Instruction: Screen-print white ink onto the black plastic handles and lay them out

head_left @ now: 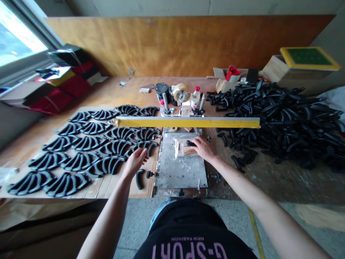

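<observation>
My right hand [201, 146] is closed on a small black curved plastic piece [191, 143] at a light-coloured block [188, 151] on the metal plate [180, 172]. Its fingertips hide part of that piece. To the left, my left hand [137, 160] hovers by the near right end of the rows of black curved pieces [107, 147], fingers loosely bent and nothing visible in them. One curved piece [152, 148] lies just right of its fingertips. Another single piece [139, 179] rests on the cardboard [124, 189] below the hand.
A yellow-edged bar [188, 122] spans above the plate. Behind it stand a tape roll [181, 92], a red-capped bottle [195, 98] and a dark container [161, 90]. A large heap of black pieces [283, 118] covers the right side. Boxes [67, 86] are stacked by the window.
</observation>
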`<state>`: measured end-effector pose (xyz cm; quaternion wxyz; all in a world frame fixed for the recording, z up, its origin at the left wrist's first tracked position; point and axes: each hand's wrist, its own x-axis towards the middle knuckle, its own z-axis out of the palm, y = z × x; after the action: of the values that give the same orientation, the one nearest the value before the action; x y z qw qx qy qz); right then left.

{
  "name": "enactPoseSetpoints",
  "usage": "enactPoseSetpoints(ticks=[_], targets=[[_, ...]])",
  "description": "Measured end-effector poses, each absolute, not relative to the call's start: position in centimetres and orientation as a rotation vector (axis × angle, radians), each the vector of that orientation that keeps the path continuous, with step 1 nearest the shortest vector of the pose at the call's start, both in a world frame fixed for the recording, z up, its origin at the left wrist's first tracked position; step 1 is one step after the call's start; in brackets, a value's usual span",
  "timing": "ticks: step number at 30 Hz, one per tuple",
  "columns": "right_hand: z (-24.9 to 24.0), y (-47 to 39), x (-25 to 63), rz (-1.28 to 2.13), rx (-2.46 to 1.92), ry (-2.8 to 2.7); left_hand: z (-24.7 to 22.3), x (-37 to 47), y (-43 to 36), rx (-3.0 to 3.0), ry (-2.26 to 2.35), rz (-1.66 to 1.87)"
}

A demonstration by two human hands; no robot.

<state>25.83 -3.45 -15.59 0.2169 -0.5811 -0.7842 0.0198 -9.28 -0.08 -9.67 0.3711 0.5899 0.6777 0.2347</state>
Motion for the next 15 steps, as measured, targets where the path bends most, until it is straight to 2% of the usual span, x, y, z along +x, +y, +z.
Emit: enactPoseSetpoints(ticks=[7, 10, 15], targets=[[-17.9, -2.5, 22.1, 0.136, -1.341, -2.321, -2.8, -2.0, 1.8, 1.250, 1.177, 1.503], [-18.5, -2.7, 22.4, 0.188, -1.302, -2.297, -1.1, -0.6, 2.1, 1.180, 1.110, 1.647], [-18.8, -2.3, 21.5, 0.157, -1.418, -2.194, -1.0, 0.1, 2.7, 1.116, 1.148, 1.664]])
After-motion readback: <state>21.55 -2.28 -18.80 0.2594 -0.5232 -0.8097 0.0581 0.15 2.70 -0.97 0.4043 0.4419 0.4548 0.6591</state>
